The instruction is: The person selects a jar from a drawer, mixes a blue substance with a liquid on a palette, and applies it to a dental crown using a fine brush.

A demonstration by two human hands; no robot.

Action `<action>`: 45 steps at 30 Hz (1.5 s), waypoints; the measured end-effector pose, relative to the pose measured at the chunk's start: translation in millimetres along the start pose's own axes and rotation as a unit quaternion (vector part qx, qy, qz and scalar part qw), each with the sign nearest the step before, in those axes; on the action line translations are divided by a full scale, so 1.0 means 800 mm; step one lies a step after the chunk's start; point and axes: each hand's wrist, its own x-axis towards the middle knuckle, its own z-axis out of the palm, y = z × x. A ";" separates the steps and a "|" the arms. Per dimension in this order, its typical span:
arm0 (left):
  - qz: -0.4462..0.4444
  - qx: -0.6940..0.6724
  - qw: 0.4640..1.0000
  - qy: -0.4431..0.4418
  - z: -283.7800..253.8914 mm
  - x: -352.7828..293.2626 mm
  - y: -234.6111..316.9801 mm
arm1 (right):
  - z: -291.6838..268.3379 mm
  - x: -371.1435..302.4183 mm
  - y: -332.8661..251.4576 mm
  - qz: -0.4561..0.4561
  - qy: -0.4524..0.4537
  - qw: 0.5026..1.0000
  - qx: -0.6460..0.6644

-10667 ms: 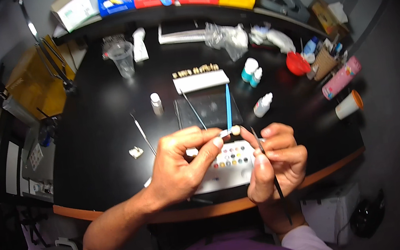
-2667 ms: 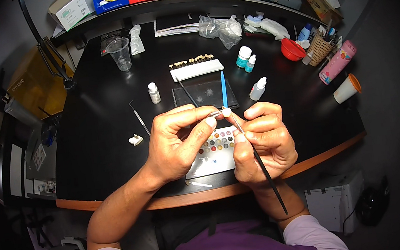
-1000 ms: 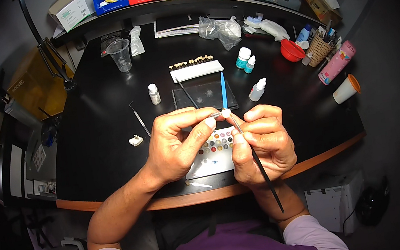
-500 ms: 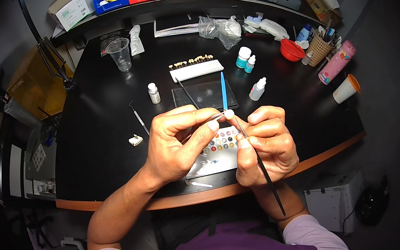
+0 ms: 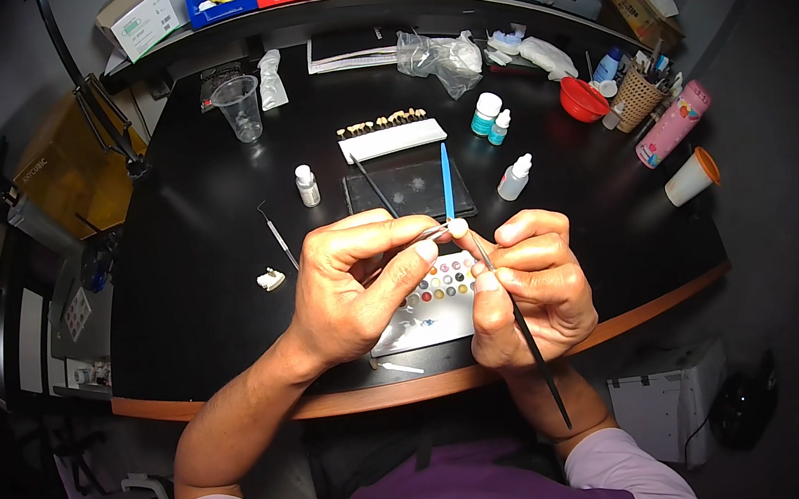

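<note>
My left hand (image 5: 343,282) is closed on slim metal tweezers (image 5: 435,232), with thumb and forefinger pinching them. At their tip sits a small whitish tooth crown (image 5: 458,229). My right hand (image 5: 539,297) pinches a thin, dark-handled brush (image 5: 539,364), its tip up against the crown. Under both hands lies a white palette (image 5: 420,330) with rows of coloured wells, partly hidden by the fingers. Just beyond are a dark flat slab (image 5: 417,187), a blue stick (image 5: 446,173) and another dark thin handle (image 5: 373,187).
Behind the slab stands a white rack (image 5: 393,139) of tooth-shade tabs. Small bottles (image 5: 308,187) (image 5: 514,179) flank it. A dental probe (image 5: 277,233) and a tooth model (image 5: 270,280) lie left. A clear cup (image 5: 240,109), red bowl (image 5: 584,100) and pink flask (image 5: 673,124) stand farther out.
The brush in my right hand has shifted very slightly, its lower end a touch to the right. My left hand, the tweezers and the crown look the same.
</note>
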 end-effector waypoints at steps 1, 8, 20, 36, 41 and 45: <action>-0.001 0.001 1.000 -0.009 -0.001 0.000 0.000 | -0.001 0.001 0.000 -0.003 -0.004 1.000 -0.006; 0.004 -0.012 1.000 -0.003 0.002 0.000 0.001 | 0.001 0.000 0.000 -0.007 0.006 1.000 0.002; 0.003 0.002 1.000 0.007 0.003 0.004 0.000 | 0.002 0.000 0.005 0.006 0.013 1.000 -0.004; 0.019 0.056 0.998 0.023 0.005 -0.001 0.003 | 0.001 0.001 -0.008 0.012 -0.020 1.000 0.016; 0.019 0.070 0.997 0.019 -0.002 0.003 0.003 | -0.006 0.008 -0.014 -0.003 -0.079 0.997 0.007; 0.026 0.066 0.997 0.021 -0.001 0.004 0.000 | -0.004 0.010 -0.011 -0.022 -0.097 0.995 -0.009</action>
